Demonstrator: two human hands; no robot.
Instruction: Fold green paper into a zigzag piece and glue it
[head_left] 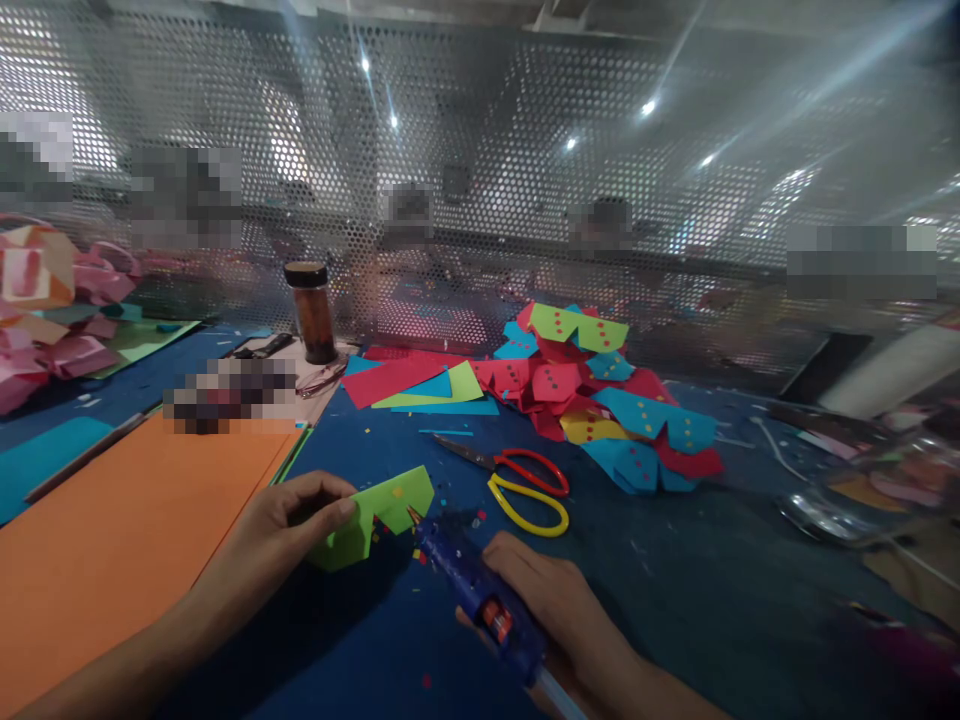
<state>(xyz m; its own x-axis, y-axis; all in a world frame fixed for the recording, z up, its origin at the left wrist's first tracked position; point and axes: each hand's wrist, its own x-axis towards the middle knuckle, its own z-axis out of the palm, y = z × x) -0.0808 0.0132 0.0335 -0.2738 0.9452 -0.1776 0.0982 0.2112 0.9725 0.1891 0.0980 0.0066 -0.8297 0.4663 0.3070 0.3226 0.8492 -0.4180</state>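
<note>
Between the thumb and fingers of my left hand [311,515] is a folded green paper mask [401,497] with a notch in its lower edge and a small yellow piece on it. My right hand [551,600] is wrapped round a blue glue gun [480,590]. The gun's metal tip is at the right part of the paper; I cannot tell whether it touches. Tiny red and yellow paper bits lie on the blue table [360,640] under the paper. Scissors [517,485] with one red and one yellow handle lie just beyond the gun.
Finished-looking coloured paper masks [637,415] with dots are heaped at the back right, beside flat coloured sheets [397,380]. A dark-lidded jar [311,315] stands at the back. Orange sheets [150,520] cover the left. A perforated metal screen [480,170] rises behind.
</note>
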